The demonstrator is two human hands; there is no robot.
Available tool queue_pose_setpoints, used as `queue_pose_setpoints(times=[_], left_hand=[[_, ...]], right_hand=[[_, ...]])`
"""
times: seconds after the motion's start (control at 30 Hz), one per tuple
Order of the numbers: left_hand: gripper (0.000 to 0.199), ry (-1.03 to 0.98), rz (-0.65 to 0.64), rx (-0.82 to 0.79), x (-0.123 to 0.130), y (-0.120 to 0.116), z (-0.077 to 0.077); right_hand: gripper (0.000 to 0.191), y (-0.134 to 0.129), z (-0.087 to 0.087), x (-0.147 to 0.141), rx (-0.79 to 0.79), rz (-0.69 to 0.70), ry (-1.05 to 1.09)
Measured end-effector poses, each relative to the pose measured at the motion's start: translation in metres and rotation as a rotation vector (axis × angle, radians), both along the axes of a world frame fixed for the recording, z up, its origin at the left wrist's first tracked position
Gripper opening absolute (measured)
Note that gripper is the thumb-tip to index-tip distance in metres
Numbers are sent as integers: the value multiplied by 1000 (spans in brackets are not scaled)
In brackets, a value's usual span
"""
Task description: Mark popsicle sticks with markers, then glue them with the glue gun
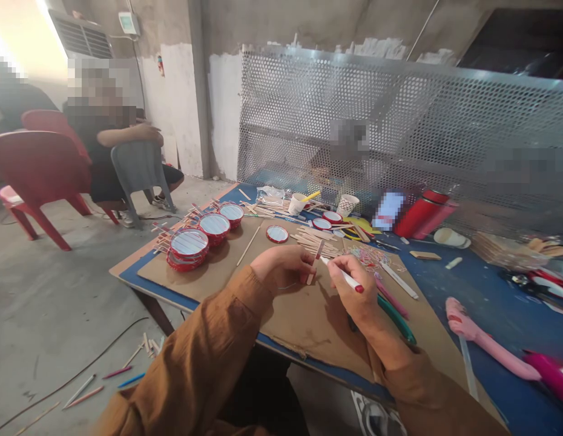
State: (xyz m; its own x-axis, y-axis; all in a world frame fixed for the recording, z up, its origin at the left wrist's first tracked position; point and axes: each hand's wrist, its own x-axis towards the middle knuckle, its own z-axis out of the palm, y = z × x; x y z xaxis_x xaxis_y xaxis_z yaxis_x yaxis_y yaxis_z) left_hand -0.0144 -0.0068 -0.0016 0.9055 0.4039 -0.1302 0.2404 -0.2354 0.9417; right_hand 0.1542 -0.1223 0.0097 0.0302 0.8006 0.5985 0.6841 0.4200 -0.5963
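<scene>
Between the fingers of my left hand (286,265) a short wooden craft stick (318,249) is held upright, its upper part darker or reddish. My right hand (354,290) grips a white marker (350,280) with a red end, its tip pointing at the stick and close to it; whether they touch I cannot tell. Both hands are above the brown cardboard (299,321) on the blue table. Beyond them lies a pile of craft sticks (309,239). A small round red-rimmed piece with a white face (276,234) lies behind my left hand.
Stacks of red-rimmed round pieces (188,247) with sticks stand at the left. Paper cups (297,203), a red bottle (420,213) and a phone (388,211) are at the back, before a perforated metal screen (309,109). Green-handled pliers (397,319) and a pink glue gun (490,345) lie right. A person sits far left.
</scene>
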Motion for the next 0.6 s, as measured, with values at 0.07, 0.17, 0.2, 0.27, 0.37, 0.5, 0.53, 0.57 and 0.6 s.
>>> queue_pose_setpoints(times=[0.07, 0.17, 0.2, 0.27, 0.37, 0.5, 0.53, 0.57, 0.6], left_hand=[[19, 2, 10, -4, 0, 0, -1], [18, -6, 2, -12, 0, -1, 0], [17, -9, -2, -14, 1, -2, 1], [17, -16, -3, -24, 1, -3, 3], [17, -21, 3, -44, 1, -4, 4], [17, -22, 10, -52, 0, -2, 2], [17, -24, 10, -55, 0, -2, 1], [17, -28, 10, -58, -1, -2, 0], [17, -33, 8, -61, -1, -2, 0]], right_hand=[[22, 0, 0, 0, -3, 7, -13], [22, -1, 0, 1, 6, 7, 0], [22, -1, 0, 1, 18, 3, 12], [21, -2, 1, 1, 46, -2, 29], [20, -2, 1, 0, 55, -2, 32], [21, 0, -1, 1, 34, 42, 5], [21, 1, -2, 1, 32, 51, -2], [21, 1, -2, 1, 31, 51, -5], [21, 1, -2, 1, 31, 45, -1]])
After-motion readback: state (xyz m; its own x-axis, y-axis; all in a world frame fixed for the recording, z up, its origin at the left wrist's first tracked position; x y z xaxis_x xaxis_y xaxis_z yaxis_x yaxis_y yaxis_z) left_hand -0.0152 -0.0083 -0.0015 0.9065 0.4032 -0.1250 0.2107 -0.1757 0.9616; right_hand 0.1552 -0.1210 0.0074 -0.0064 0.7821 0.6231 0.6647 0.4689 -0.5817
